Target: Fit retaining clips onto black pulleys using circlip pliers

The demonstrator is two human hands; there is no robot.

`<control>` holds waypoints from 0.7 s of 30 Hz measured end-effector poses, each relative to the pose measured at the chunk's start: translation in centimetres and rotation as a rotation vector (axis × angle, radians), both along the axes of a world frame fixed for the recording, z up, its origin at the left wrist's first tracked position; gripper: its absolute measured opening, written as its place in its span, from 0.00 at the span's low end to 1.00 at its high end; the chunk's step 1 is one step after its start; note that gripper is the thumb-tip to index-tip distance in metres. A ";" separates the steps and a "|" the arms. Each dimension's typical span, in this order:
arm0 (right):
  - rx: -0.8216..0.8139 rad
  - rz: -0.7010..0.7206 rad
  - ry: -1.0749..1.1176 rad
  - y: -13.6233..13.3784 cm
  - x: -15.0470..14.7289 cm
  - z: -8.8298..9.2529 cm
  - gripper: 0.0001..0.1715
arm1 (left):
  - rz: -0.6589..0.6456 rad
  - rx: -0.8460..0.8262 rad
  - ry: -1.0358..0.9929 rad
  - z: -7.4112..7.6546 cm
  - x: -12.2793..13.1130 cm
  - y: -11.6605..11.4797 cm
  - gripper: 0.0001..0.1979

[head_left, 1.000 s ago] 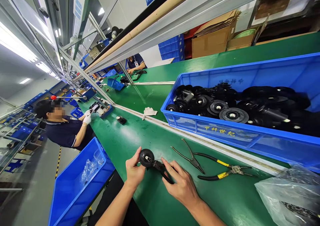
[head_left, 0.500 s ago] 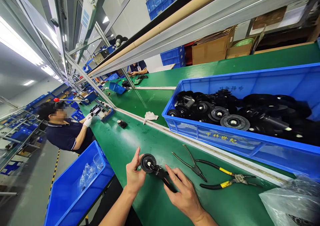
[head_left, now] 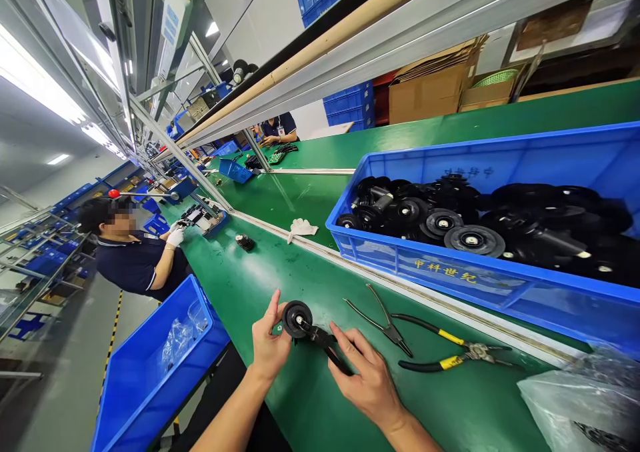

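Observation:
My left hand (head_left: pixel 269 343) grips a small black round part with a metal centre (head_left: pixel 296 319), fingers and thumb pinched round its left side, just above the green bench (head_left: pixel 310 399). My right hand (head_left: pixel 364 376) is closed on the handles of black pliers (head_left: pixel 326 345), whose tips sit at the part's centre. To the right of my hands, on the bench, lie bare metal pliers (head_left: pixel 383 319) and yellow-and-black handled pliers (head_left: pixel 450 352).
A long blue bin (head_left: pixel 450 272) of black round parts stands beyond the tools. A clear plastic bag (head_left: pixel 580 405) lies at the right. A blue bin (head_left: pixel 145 385) hangs at the bench's left edge. A seated person (head_left: pixel 133 255) in white gloves works further along. A white glove (head_left: pixel 301 228) lies on the rail.
Both hands stay on the black part and the pliers with only a slight shift; the view has moved a little.

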State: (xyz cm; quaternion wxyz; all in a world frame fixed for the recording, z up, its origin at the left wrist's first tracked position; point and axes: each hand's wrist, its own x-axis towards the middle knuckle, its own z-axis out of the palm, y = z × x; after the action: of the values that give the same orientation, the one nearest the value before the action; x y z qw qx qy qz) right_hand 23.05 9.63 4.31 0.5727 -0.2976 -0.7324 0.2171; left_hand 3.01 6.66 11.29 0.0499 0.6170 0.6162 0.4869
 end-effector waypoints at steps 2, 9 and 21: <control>-0.004 -0.014 -0.009 0.0 0.0 0.0 0.40 | 0.012 -0.024 0.001 -0.1 0.0 -0.1 0.35; -0.011 -0.024 -0.026 0.1 0.0 -0.1 0.40 | 0.018 -0.049 -0.006 -0.1 0.1 -0.5 0.35; -0.188 0.016 -0.026 -0.4 -0.7 -1.3 0.33 | -0.030 -0.104 -0.041 0.0 -0.4 -0.1 0.28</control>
State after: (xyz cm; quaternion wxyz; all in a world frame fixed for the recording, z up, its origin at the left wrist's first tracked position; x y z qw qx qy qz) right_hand 22.31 9.26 3.04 0.5310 -0.3468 -0.7184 0.2857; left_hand 2.60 6.52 11.29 0.1020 0.6127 0.6303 0.4658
